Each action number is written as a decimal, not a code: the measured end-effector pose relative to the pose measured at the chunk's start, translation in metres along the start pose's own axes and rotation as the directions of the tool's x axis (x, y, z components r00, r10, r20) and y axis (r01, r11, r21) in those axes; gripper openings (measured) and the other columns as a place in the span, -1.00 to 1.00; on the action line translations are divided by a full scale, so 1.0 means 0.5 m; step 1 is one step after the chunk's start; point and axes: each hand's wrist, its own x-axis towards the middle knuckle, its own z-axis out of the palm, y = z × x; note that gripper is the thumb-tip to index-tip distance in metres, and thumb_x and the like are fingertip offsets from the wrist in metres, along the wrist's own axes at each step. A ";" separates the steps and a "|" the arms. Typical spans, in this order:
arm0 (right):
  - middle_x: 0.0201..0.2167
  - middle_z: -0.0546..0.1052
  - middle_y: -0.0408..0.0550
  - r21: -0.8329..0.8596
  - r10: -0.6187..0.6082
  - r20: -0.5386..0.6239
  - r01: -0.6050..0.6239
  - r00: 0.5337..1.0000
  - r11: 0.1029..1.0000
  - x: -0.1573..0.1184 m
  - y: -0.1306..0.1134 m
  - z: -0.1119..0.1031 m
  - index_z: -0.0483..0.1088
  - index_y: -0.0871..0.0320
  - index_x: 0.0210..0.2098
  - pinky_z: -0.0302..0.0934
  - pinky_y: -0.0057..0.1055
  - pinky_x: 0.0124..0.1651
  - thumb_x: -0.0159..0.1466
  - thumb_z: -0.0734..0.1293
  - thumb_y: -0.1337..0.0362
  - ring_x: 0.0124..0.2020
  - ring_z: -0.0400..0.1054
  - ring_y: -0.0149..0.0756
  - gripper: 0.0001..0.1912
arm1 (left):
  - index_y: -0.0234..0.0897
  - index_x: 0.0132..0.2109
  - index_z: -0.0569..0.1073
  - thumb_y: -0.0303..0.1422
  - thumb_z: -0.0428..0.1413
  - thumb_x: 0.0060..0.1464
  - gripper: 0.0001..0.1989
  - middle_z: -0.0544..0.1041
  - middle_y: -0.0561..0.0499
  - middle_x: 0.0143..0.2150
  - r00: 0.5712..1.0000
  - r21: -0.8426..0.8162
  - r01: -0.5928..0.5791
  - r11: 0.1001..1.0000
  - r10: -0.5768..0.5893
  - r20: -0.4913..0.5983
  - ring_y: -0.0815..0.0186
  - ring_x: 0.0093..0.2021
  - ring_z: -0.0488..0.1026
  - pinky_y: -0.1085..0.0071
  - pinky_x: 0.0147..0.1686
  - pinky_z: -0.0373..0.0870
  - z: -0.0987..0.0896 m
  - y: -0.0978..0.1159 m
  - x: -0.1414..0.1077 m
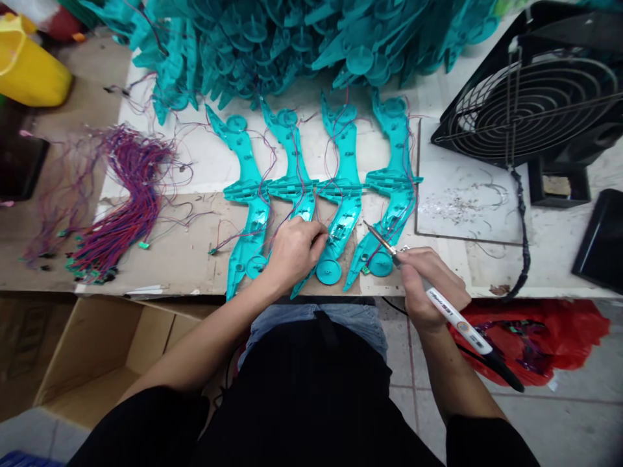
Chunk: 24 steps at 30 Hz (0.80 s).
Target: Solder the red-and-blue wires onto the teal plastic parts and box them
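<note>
Several teal plastic parts lie in a row on the bench, with thin red and blue wires running along them. My left hand [298, 250] is closed over the lower half of the second teal part [291, 146] from the left. Its thumb and forefinger come together near the third teal part [346, 155]; whatever they pinch is hidden. In my right hand [431, 285] is a white soldering iron [455, 319], held like a pen. The iron's tip points up and left, just above the gap between the third part and the rightmost teal part [393, 139].
Bundled red and blue wires [131, 201] lie at the left. A heap of teal parts [292, 45] covers the back. At the right stand a black fan [530, 97] and a sponge holder [559, 188] beside a solder-specked white board [467, 220]. Below are a cardboard box [104, 350] and red bag [579, 324].
</note>
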 end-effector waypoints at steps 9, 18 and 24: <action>-0.35 0.57 -0.06 0.118 -0.038 0.175 0.017 0.984 0.993 0.002 -0.019 0.037 0.54 0.10 -0.11 0.39 -0.26 -0.26 0.21 0.37 0.51 -0.32 0.46 -0.26 -0.70 | -0.28 -0.29 0.56 -0.41 0.08 0.21 -0.83 0.59 -0.07 -0.32 0.997 -0.036 -0.073 0.997 0.072 -0.029 0.16 -0.23 0.43 0.25 -0.13 0.32 0.006 -0.002 -0.012; -0.36 0.55 -0.07 0.092 -0.063 0.194 0.046 0.979 0.995 0.002 -0.012 0.040 0.54 0.10 -0.10 0.38 -0.27 -0.26 0.21 0.37 0.52 -0.31 0.45 -0.27 -0.69 | -0.28 -0.28 0.55 -0.42 0.06 0.23 -0.82 0.58 -0.06 -0.34 0.991 -0.076 -0.085 0.993 0.076 -0.112 0.17 -0.23 0.42 0.25 -0.14 0.29 0.017 -0.003 -0.016; -0.31 0.58 -0.02 0.041 -0.009 0.011 0.008 1.000 0.999 0.000 0.006 0.018 0.55 0.09 -0.08 0.40 -0.24 -0.28 0.29 0.35 0.35 -0.30 0.49 -0.22 -0.77 | -0.28 -0.23 0.54 -0.41 0.06 0.24 -0.84 0.57 -0.06 -0.32 0.993 -0.041 -0.089 0.995 0.086 -0.079 0.16 -0.21 0.42 0.24 -0.13 0.28 0.004 0.002 -0.020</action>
